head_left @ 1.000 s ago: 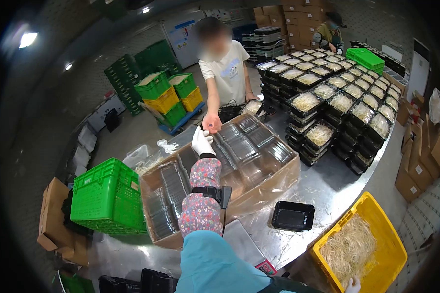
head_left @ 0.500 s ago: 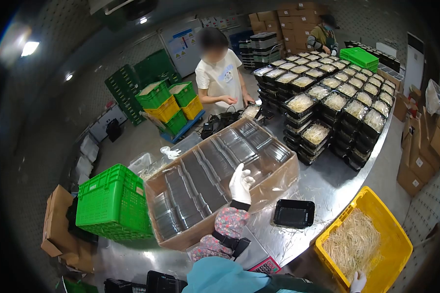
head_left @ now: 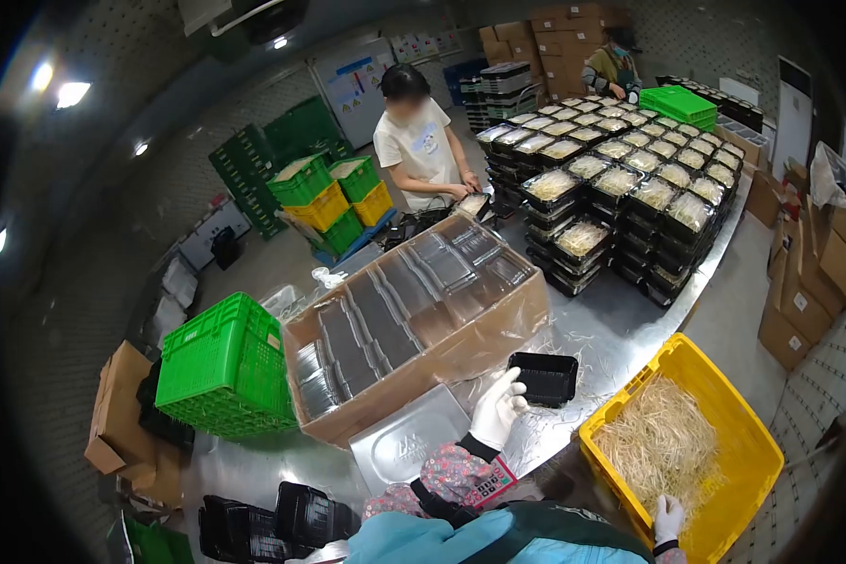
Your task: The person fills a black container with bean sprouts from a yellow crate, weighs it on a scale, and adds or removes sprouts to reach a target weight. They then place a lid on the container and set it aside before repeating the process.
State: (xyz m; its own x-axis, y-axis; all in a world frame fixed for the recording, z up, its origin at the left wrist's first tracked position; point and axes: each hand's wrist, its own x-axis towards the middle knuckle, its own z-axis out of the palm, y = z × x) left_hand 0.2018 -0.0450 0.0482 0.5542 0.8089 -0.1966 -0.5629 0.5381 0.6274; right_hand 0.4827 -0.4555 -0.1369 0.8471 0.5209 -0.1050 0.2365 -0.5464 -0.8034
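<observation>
My left hand (head_left: 498, 409), in a white glove, is at the left rim of a black plastic tray (head_left: 547, 379) on the steel table. Its fingers are apart and at the rim; I see no firm grip. The tray has nothing in it. My right hand (head_left: 668, 520), also gloved, is inside the yellow crate (head_left: 744, 425), low at its near side. Its fingers are curled into the pale bean sprouts (head_left: 663, 437), with the tips partly hidden. Beneath my left forearm are a steel weighing scale (head_left: 409, 440) and its red keypad (head_left: 492, 482).
A carton (head_left: 432, 367) of stacked clear lids stands ahead, beside a green crate (head_left: 221, 367). Filled trays (head_left: 620, 179) are stacked at the far right. Black trays (head_left: 254, 526) lie at the near left. A co-worker (head_left: 418, 141) handles a filled tray across the table.
My left hand has moved from above the lid carton down to the black tray's rim. My right hand has reached further into the sprouts. The co-worker's hands have come together at a tray.
</observation>
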